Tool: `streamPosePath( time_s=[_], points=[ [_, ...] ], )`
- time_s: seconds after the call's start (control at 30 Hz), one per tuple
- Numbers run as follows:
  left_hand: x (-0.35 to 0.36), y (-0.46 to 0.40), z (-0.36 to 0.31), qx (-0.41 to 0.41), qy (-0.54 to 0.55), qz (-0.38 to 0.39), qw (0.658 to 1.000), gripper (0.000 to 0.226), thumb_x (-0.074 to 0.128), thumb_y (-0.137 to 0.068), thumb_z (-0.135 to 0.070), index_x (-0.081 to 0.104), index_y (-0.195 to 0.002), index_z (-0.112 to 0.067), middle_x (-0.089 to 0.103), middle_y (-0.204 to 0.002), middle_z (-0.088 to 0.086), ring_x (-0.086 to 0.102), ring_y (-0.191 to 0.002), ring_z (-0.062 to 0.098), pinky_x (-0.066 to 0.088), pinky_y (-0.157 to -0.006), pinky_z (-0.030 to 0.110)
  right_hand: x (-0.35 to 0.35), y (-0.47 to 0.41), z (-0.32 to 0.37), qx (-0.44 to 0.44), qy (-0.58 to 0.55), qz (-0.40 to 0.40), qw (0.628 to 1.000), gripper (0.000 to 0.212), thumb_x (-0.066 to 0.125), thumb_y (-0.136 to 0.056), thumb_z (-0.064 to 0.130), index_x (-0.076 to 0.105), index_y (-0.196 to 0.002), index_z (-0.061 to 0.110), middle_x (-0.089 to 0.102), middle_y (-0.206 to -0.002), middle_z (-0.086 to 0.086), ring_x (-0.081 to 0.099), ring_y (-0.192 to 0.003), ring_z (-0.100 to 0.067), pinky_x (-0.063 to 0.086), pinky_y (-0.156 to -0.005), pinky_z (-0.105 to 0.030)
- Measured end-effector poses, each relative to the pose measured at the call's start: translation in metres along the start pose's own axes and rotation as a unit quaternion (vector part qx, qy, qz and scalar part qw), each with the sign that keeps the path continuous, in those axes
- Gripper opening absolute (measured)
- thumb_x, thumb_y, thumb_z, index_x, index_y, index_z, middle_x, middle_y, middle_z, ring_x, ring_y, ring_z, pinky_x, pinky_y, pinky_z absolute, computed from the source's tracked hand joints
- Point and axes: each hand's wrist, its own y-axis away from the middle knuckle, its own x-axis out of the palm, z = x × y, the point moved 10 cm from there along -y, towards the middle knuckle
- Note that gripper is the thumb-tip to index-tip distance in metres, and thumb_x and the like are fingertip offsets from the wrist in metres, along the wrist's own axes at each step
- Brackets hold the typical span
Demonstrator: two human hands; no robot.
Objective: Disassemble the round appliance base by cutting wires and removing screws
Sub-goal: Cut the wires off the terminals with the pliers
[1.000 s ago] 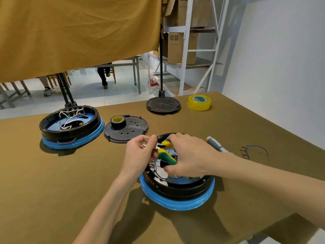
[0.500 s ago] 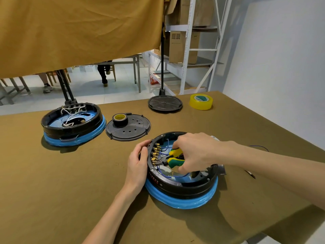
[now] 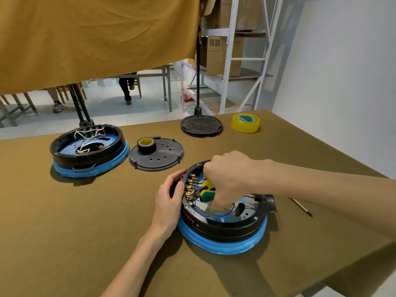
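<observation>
Left hand (image 3: 169,202) cups the near round base's (image 3: 222,230) left rim, fingers curled over the edge. Right hand (image 3: 227,179) grips green-yellow cutters (image 3: 203,192) inside it, nose at the brass terminals (image 3: 189,187) and blue wires (image 3: 222,212). Base sits on the table (image 3: 85,221).

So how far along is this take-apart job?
Done: a black cover lies off to the side. In hand: the right hand works cutters at blue wires while the left hand steadies the base. Left: rim screws remain.
</observation>
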Motion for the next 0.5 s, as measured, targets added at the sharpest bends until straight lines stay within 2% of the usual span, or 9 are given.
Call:
streamPosePath(
  time_s=[0.1, 0.2, 0.3, 0.4, 0.5],
  points=[
    [0.0019, 0.0002, -0.0019, -0.001, 0.006, 0.006, 1.0, 0.029, 0.05, -0.107, -0.023, 0.059, -0.135, -0.028, 0.065, -0.131, -0.006, 0.057, -0.128, 0.014, 0.049, -0.109, 0.051, 0.0007, 0.0027, 0.0019, -0.005, 0.004, -0.01, 1.0, 0.048, 0.074, -0.081, 0.047, 0.035, -0.071, 0.022, 0.047, -0.07, 0.001, 0.044, -0.055, -0.015, 0.029, -0.047, -0.027],
    [0.0021, 0.0015, -0.005, 0.004, 0.003, 0.008, 1.0, 0.043, 0.049, -0.097, -0.039, 0.059, -0.137, -0.025, 0.065, -0.132, -0.006, 0.057, -0.129, 0.015, 0.048, -0.109, 0.051, 0.001, 0.0048, 0.0029, -0.005, 0.0, -0.015, 1.0, 0.047, 0.072, -0.083, 0.047, 0.034, -0.071, 0.021, 0.046, -0.07, 0.001, 0.043, -0.055, -0.015, 0.029, -0.047, -0.027],
    [0.0025, 0.0014, -0.0044, 0.003, 0.002, 0.013, 1.0, 0.048, 0.047, -0.095, -0.042, 0.058, -0.138, -0.025, 0.065, -0.132, -0.007, 0.057, -0.128, 0.013, 0.049, -0.108, 0.05, 0.003, 0.0047, 0.0022, 0.001, -0.022, -0.007, 1.0, 0.042, 0.072, -0.081, 0.043, 0.037, -0.072, 0.02, 0.048, -0.071, -0.001, 0.046, -0.056, -0.016, 0.031, -0.047, -0.027],
    [0.0032, 0.0004, -0.003, 0.006, 0.002, 0.021, 1.0, 0.046, 0.047, -0.096, -0.043, 0.058, -0.138, -0.027, 0.064, -0.13, -0.012, 0.057, -0.125, 0.003, 0.052, -0.106, 0.04, 0.0038, 0.0056, 0.001, 0.006, -0.032, -0.007, 0.999, 0.039, 0.073, -0.08, 0.039, 0.041, -0.072, 0.019, 0.051, -0.069, -0.001, 0.047, -0.054, -0.017, 0.033, -0.046, -0.026],
    [0.0021, -0.0008, -0.0021, 0.018, -0.013, 0.024, 0.999, 0.037, 0.047, -0.103, -0.037, 0.057, -0.138, -0.029, 0.063, -0.131, -0.014, 0.056, -0.124, 0.0, 0.051, -0.103, 0.031, 0.0061, 0.0075, 0.0039, -0.011, 0.006, -0.038, 0.999, 0.036, 0.072, -0.081, 0.042, 0.047, -0.075, 0.017, 0.057, -0.074, -0.003, 0.055, -0.059, -0.021, 0.039, -0.048, -0.027]
  ],
)
